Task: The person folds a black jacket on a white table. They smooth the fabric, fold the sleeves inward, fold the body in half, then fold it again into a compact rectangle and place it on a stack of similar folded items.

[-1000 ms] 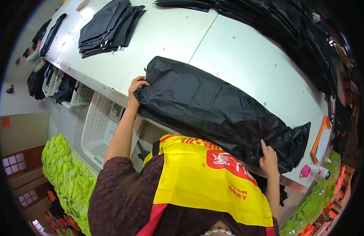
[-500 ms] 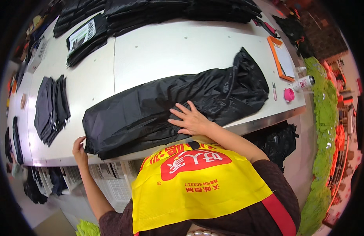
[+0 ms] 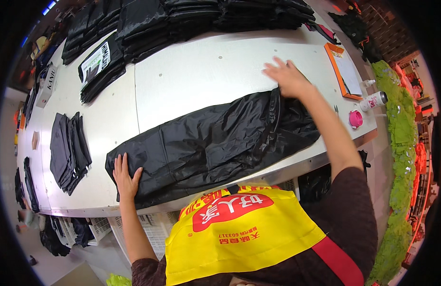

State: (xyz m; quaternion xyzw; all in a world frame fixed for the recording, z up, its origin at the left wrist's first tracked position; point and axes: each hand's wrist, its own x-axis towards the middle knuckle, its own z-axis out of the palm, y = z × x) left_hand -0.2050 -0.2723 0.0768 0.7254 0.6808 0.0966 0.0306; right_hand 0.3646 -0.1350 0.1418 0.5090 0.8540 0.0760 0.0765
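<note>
The outstretched right hand (image 3: pixel 288 80) splays, released, by the far edge of the folded black fabric (image 3: pixel 201 143). The left hand (image 3: pixel 127 181) lies flat, ungrasping, on its left end.

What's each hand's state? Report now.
Left hand: open, laid on the black fabric.
Right hand: open, blurred, by the black fabric's far edge; whether touching it, cannot be told.

A textile or garment workshop, by the look of it: 1 broad white worktable (image 3: pixel 182 90) carries rows of folded black goods (image 3: pixel 192 14) at 12 o'clock and a dark cloth pile (image 3: pixel 65 152) at 9 o'clock. Lime-green material (image 3: pixel 395 167) lies heaped beyond it at 3 o'clock; white perforated baskets (image 3: pixel 159 233) sit below at 7 o'clock.
</note>
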